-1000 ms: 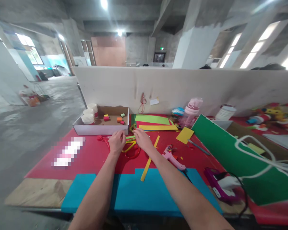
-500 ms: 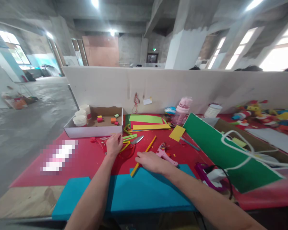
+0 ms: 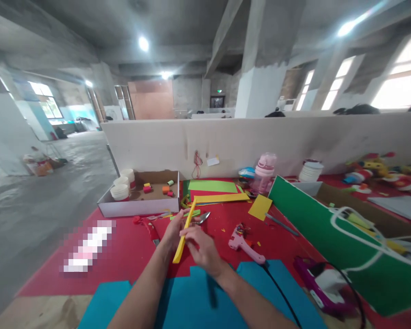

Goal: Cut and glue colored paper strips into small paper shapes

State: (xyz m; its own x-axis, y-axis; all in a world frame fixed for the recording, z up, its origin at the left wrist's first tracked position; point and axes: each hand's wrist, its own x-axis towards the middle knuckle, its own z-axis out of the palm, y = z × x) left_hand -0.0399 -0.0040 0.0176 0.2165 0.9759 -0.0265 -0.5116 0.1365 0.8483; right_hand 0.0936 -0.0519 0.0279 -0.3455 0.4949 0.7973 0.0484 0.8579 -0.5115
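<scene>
A folded yellow paper strip (image 3: 180,250) is held at a slant above the red table. My right hand (image 3: 203,249) pinches it near the middle with thumb and fingertips. My left hand (image 3: 173,230) is closed around the strip from behind, its fingers partly hidden by it. Just beyond my hands lie scissors (image 3: 204,218), blades showing and handles mostly covered. A red-handled cutter (image 3: 152,230) rests left of my left hand. To the right of my right hand is a pink glue gun (image 3: 245,246) with a black cord.
Blue sheets (image 3: 188,301) cover the near edge. A shallow box (image 3: 140,210) with paper cups stands back left. Stacked coloured paper (image 3: 212,185) lies at the back, beside a yellow card (image 3: 260,207) and a pink bottle (image 3: 265,171). A green-sided box (image 3: 304,228) and purple power strip (image 3: 317,288) are right.
My right hand has lifted the yellow strip off the table and carried it left to my left hand. My left hand has moved right and opened from a fist to take the strip. The view has tilted up.
</scene>
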